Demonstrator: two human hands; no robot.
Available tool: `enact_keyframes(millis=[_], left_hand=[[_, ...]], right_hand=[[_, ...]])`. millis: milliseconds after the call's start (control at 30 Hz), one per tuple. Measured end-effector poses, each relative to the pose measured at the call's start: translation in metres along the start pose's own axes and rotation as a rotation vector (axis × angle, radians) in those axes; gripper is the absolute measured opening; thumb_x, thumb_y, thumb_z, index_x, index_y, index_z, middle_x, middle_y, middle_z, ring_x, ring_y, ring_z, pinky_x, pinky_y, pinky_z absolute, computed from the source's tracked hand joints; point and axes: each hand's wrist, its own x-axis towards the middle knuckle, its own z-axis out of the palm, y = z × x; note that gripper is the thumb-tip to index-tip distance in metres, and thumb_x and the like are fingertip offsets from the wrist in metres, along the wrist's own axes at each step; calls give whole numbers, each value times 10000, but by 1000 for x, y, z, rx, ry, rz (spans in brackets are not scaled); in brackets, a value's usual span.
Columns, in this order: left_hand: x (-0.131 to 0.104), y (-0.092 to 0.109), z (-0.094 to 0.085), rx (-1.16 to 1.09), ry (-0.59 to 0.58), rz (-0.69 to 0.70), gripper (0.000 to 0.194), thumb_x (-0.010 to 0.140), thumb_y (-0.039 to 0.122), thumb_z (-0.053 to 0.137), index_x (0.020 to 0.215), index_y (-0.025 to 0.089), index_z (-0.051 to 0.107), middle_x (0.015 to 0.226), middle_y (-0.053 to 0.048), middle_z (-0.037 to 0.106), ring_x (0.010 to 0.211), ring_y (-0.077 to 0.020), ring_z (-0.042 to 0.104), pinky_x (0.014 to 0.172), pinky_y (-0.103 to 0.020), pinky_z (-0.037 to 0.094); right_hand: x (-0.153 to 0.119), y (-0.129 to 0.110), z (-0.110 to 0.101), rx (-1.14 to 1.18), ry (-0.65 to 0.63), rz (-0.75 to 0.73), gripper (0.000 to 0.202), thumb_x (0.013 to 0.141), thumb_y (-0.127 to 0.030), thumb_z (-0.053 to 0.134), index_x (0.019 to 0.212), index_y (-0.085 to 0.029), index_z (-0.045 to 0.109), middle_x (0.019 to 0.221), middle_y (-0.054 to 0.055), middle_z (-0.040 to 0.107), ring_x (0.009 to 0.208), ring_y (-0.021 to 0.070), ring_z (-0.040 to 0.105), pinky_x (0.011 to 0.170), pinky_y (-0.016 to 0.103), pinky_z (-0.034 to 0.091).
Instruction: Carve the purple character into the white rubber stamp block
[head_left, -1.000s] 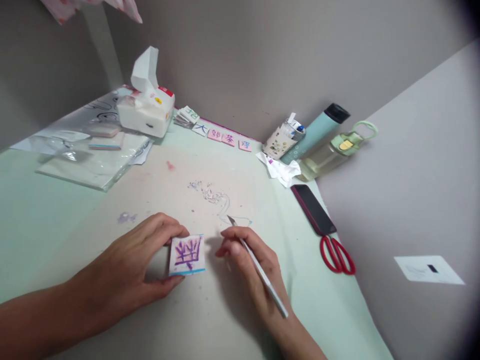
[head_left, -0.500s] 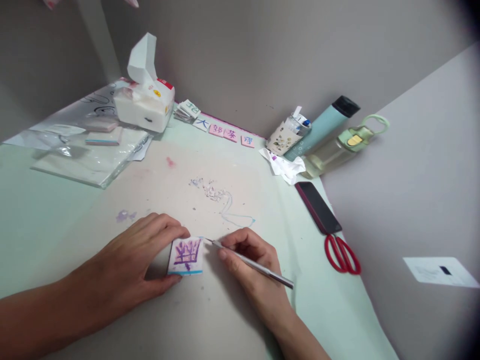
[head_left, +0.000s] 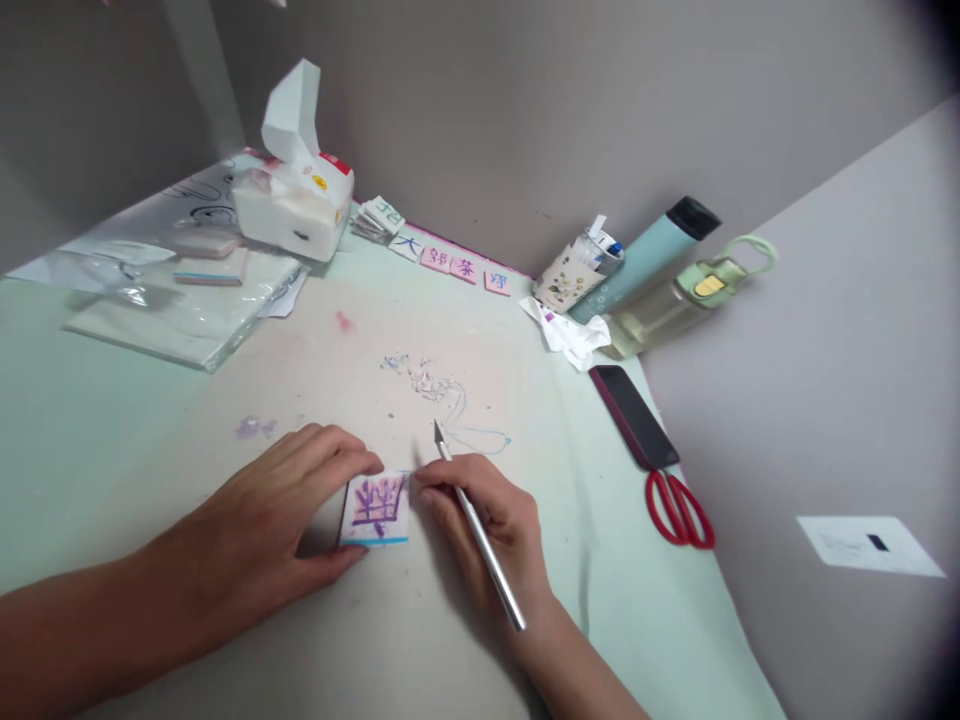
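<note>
A small white square block [head_left: 375, 508] lies on the table, with a purple character on its face and a blue stripe along its lower edge. The fingers and thumb of my left hand [head_left: 300, 510] grip its left side. In my right hand [head_left: 487, 510], just right of the block, is a silver craft knife [head_left: 482, 540]. Its blade points up and away from the block, above the table surface. My right fingertips are close to the block's upper right corner.
Carving crumbs [head_left: 426, 380] lie beyond the hands. Farther back are a tissue pack [head_left: 292, 215], lettered tiles [head_left: 436, 259] and a wrapped slab [head_left: 172, 320]. On the right are a pen cup [head_left: 566, 278], two bottles [head_left: 652, 250], a phone [head_left: 634, 415] and red scissors [head_left: 679, 508].
The knife has swung upright, its blade lifting away from the block's upper right corner. My right fingers have curled in closer to the block. My left hand keeps its hold.
</note>
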Motion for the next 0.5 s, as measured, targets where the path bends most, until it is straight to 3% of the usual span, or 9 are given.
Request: enact_keyframes(millis=[200, 333, 433, 500], left_hand=[[-1, 2, 3, -10, 9, 12, 393, 892, 257, 650, 1275, 326, 590, 1237, 2, 648, 1153, -264, 607, 969, -362, 481], [-1, 0, 3, 12, 1, 33, 386, 902, 256, 636, 1282, 305, 592, 1238, -16, 652, 1163, -278, 603, 991, -386, 481], [0, 1, 2, 13, 5, 33, 360, 914, 280, 638, 1271, 299, 602, 1239, -20, 650, 1165, -277, 600, 995, -380, 481], [0, 1, 1, 6, 1, 30, 358, 911, 271, 634, 1267, 299, 603, 1240, -18, 649, 1166, -275, 597, 983, -367, 483]], right_hand=[[8, 5, 6, -229, -106, -183, 173, 1052, -168, 578, 1027, -235, 736, 884, 39, 725, 857, 200, 651, 769, 322, 514], [8, 6, 10, -361, -107, -240, 195, 1032, -138, 510, 1026, -227, 684, 862, 46, 655, 826, 208, 603, 719, 322, 486], [7, 2, 11, -362, -106, -208, 181, 1019, -124, 494, 1038, -218, 647, 918, 51, 656, 854, 204, 598, 750, 319, 483], [7, -1, 9, -285, -93, -109, 159, 1024, -134, 505, 1001, -225, 633, 930, 35, 666, 851, 189, 611, 763, 306, 485]])
